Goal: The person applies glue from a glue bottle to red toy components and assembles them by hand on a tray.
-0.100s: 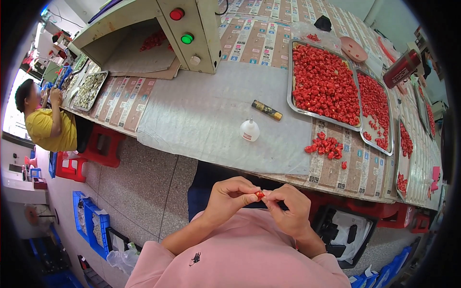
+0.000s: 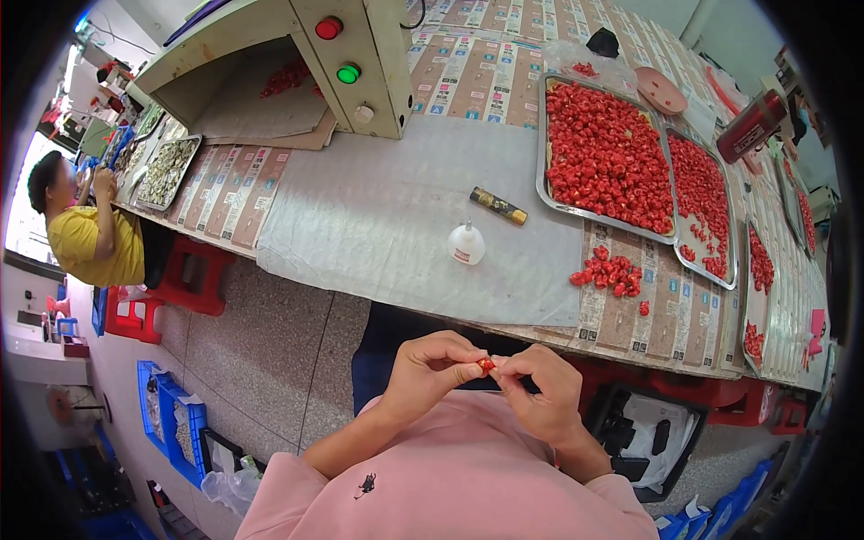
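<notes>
Just off the table's front edge, a small red piece with a gold mark [image 2: 486,364] sits between my two hands. My left hand [image 2: 434,371] pinches its left side between thumb and forefinger. From the other side, the thumb and forefinger of my right hand [image 2: 540,387] grip it too. A small heap of similar red pieces [image 2: 612,272] lies at the table edge to the right. On the grey sheet [image 2: 360,234] ahead stand a white squeeze bottle [image 2: 466,243] with a thin nozzle and a dark, gold-patterned cylinder [image 2: 499,205] lying on its side.
Metal trays of red pieces [image 2: 607,153] fill the right of the table, with a red flask [image 2: 752,126] beyond. A beige machine [image 2: 378,72] with red and green buttons stands at the back left. A co-worker in yellow [image 2: 90,238] sits at far left. Red stools [image 2: 193,274] stand below.
</notes>
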`<state>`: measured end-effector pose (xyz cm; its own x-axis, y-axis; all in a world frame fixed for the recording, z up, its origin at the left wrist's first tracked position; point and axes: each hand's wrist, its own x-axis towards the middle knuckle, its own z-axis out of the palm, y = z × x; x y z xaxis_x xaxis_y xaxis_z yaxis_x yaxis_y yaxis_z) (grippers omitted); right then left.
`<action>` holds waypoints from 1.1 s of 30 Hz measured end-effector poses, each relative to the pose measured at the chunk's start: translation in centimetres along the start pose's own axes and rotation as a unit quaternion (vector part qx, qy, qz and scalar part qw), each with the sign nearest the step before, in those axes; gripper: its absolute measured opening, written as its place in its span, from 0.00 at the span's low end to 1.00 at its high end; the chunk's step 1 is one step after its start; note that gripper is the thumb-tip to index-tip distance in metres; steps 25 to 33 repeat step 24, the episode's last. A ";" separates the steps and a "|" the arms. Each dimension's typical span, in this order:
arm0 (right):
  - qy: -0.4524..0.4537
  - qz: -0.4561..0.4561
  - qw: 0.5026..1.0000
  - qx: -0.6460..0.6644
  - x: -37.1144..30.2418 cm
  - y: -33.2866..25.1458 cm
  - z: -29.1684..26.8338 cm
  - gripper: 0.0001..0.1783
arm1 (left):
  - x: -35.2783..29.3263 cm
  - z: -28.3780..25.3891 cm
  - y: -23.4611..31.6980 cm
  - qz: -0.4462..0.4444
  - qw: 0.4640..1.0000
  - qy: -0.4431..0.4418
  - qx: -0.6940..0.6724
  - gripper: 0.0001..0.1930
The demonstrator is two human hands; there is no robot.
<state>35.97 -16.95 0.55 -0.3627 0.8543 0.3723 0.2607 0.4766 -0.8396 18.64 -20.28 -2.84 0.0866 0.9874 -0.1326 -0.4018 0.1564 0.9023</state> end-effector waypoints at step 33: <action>-0.009 -0.022 1.000 0.007 -2.3 -1.3 0.2 0.08 | -3.0 0.5 0.5 0.002 1.000 0.005 0.013 0.09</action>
